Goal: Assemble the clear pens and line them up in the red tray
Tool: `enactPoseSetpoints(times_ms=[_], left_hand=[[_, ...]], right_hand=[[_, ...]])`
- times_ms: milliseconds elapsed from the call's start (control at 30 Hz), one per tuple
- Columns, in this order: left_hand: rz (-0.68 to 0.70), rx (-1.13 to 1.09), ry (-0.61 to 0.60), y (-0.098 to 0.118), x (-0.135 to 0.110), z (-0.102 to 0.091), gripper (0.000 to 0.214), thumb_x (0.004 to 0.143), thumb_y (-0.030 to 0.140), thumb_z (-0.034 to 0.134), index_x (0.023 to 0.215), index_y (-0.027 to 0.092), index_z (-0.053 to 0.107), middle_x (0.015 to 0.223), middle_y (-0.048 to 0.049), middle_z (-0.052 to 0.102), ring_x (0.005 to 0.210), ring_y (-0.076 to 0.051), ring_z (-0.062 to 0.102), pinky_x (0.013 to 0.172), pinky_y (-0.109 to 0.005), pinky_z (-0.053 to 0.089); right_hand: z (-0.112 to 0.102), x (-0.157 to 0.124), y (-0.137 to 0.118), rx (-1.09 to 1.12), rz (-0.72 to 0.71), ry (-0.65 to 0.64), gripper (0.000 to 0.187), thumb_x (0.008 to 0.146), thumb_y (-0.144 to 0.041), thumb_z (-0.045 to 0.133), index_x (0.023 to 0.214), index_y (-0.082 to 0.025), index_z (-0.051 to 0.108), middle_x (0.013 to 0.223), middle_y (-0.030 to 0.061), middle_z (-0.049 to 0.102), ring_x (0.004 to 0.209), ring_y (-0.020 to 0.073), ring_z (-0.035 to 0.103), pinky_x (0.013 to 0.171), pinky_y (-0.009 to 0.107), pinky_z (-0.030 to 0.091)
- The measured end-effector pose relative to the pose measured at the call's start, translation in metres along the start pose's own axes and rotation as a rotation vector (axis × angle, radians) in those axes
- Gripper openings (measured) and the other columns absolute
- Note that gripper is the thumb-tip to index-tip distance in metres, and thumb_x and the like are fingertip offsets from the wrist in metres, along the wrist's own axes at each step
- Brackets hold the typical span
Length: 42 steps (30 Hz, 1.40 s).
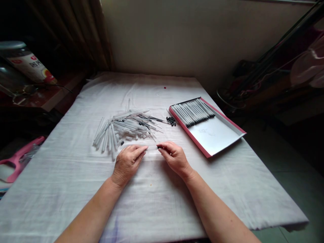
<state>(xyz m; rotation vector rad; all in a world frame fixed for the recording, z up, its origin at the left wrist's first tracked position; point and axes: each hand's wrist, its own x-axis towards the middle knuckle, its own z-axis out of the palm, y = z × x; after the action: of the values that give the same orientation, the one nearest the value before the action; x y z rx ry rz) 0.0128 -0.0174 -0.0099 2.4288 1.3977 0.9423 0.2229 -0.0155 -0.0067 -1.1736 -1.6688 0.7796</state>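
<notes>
Over the middle of the cloth, my left hand [130, 161] is closed in a pinch. A faint pale piece seems to show at its fingertips, too unclear to name. Just right of it, my right hand [175, 157] pinches a small black pen part [158, 147] between thumb and fingers. The fingertips of both hands face each other with a small gap. Beyond my left hand lies a loose pile of translucent pen barrels [108, 135], with thin dark-inked refills [145, 123] among them. Several small black pen parts [171, 120] sit in a heap right of the pile.
A shallow box lid with red sides [192, 138] lies at the right, holding a row of pens [193, 112] with black ends. White cloth [149, 209] covers the table. Pink-handled scissors [17, 163] and a labelled jar [30, 64] are off the left edge.
</notes>
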Motion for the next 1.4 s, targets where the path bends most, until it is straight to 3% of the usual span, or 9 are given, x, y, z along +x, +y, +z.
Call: enactPoseSetpoints(times_ms=[400, 600, 667, 867, 933, 1033, 1200, 1400], left_hand=[[0.025, -0.029, 0.014, 0.0014, 0.0008, -0.0001, 0.025, 0.092, 0.027, 0.053, 0.111, 0.026, 0.069, 0.094, -0.0044, 0.072, 0.086, -0.017, 0.065, 0.079, -0.03, 0.051], [0.076, -0.009, 0.017, 0.0019, 0.0002, 0.0004, 0.023, 0.092, 0.027, 0.054, 0.109, 0.023, 0.07, 0.092, -0.0053, 0.072, 0.085, -0.018, 0.065, 0.077, -0.029, 0.051], [0.077, -0.006, 0.014, 0.0021, 0.0003, 0.0006, 0.023, 0.092, 0.027, 0.054, 0.109, 0.023, 0.07, 0.093, -0.0054, 0.072, 0.084, -0.018, 0.065, 0.077, -0.029, 0.051], [0.055, -0.022, 0.016, 0.0023, 0.0007, -0.0002, 0.023, 0.092, 0.026, 0.054, 0.109, 0.023, 0.069, 0.093, -0.0053, 0.071, 0.085, -0.018, 0.065, 0.078, -0.03, 0.051], [0.049, -0.028, 0.015, 0.0023, 0.0007, -0.0004, 0.023, 0.092, 0.025, 0.054, 0.109, 0.023, 0.069, 0.093, -0.0051, 0.071, 0.085, -0.018, 0.066, 0.079, -0.03, 0.051], [0.047, -0.039, 0.004, 0.0023, 0.0009, -0.0005, 0.023, 0.091, 0.025, 0.054, 0.109, 0.023, 0.07, 0.094, -0.005, 0.071, 0.086, -0.018, 0.066, 0.078, -0.029, 0.051], [0.036, -0.046, 0.001, 0.0019, 0.0008, 0.0003, 0.023, 0.092, 0.025, 0.054, 0.109, 0.023, 0.069, 0.095, -0.0052, 0.071, 0.086, -0.018, 0.065, 0.078, -0.03, 0.051], [0.028, -0.04, -0.011, 0.0013, 0.0004, 0.0009, 0.024, 0.092, 0.026, 0.053, 0.11, 0.023, 0.069, 0.096, -0.0054, 0.071, 0.087, -0.018, 0.065, 0.078, -0.03, 0.051]], right_hand=[[-0.0046, -0.0002, -0.0038, -0.158, -0.119, -0.05, 0.019, 0.091, -0.025, 0.052, 0.096, -0.021, 0.07, 0.089, 0.0066, 0.072, 0.081, 0.0167, 0.066, 0.074, 0.027, 0.052], [-0.0052, -0.0004, 0.0006, -0.269, -0.043, -0.115, 0.04, 0.095, -0.036, 0.043, 0.064, -0.02, 0.063, 0.062, 0.0033, 0.065, 0.06, 0.0141, 0.06, 0.062, 0.024, 0.046], [-0.006, -0.0005, 0.0007, -0.234, -0.006, -0.128, 0.044, 0.096, -0.038, 0.04, 0.061, -0.02, 0.06, 0.06, 0.0026, 0.064, 0.059, 0.0136, 0.06, 0.061, 0.024, 0.045], [-0.0077, -0.001, -0.0042, -0.068, 0.09, -0.105, 0.016, 0.085, -0.031, 0.056, 0.095, -0.019, 0.063, 0.077, 0.0021, 0.068, 0.059, 0.012, 0.058, 0.057, 0.023, 0.045], [-0.0076, -0.0012, -0.0039, -0.081, 0.071, -0.102, 0.013, 0.085, -0.03, 0.056, 0.087, -0.019, 0.063, 0.074, 0.0017, 0.067, 0.06, 0.0122, 0.057, 0.058, 0.023, 0.044], [-0.0078, -0.0014, -0.0019, -0.131, 0.054, -0.115, 0.024, 0.09, -0.034, 0.05, 0.074, -0.02, 0.062, 0.067, 0.0016, 0.065, 0.061, 0.0129, 0.058, 0.061, 0.024, 0.044], [-0.0101, -0.001, -0.0012, -0.084, 0.082, -0.111, 0.016, 0.084, -0.032, 0.058, 0.095, -0.021, 0.063, 0.077, 0.0018, 0.068, 0.06, 0.0121, 0.057, 0.057, 0.022, 0.044], [-0.011, -0.0002, -0.0007, -0.139, 0.035, -0.116, 0.015, 0.086, -0.032, 0.056, 0.082, -0.02, 0.064, 0.072, 0.0023, 0.067, 0.062, 0.0133, 0.058, 0.061, 0.024, 0.045]])
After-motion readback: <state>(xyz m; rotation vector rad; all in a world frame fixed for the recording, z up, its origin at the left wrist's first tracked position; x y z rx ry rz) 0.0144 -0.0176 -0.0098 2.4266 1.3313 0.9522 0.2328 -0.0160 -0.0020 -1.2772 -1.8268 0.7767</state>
